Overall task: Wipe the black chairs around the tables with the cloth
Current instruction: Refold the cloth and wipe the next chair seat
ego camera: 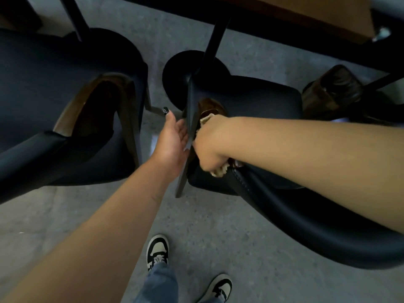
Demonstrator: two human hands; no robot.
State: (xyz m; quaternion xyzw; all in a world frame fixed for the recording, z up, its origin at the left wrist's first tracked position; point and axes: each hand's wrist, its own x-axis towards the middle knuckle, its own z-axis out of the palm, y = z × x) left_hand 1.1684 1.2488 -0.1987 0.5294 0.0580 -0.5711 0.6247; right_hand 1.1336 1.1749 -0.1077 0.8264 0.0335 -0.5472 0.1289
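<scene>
A black chair [258,99] with a curved padded backrest stands at centre right, seen from above. My right hand [209,143] grips a beige cloth [218,171] and presses it against the chair's left side, where the brown wooden arm meets the seat. Bits of the cloth show above and below my fist. My left hand [172,136] lies flat with straight fingers against the outer face of that chair's dark rear leg. A second black chair [54,88] with brown wooden arms stands at the left.
A round black table base [181,71] with its post stands just behind the right chair, under a dark-edged wooden tabletop [306,16]. Another brown chair part [334,90] is at the far right. My two sneakers [158,250] stand on grey speckled floor.
</scene>
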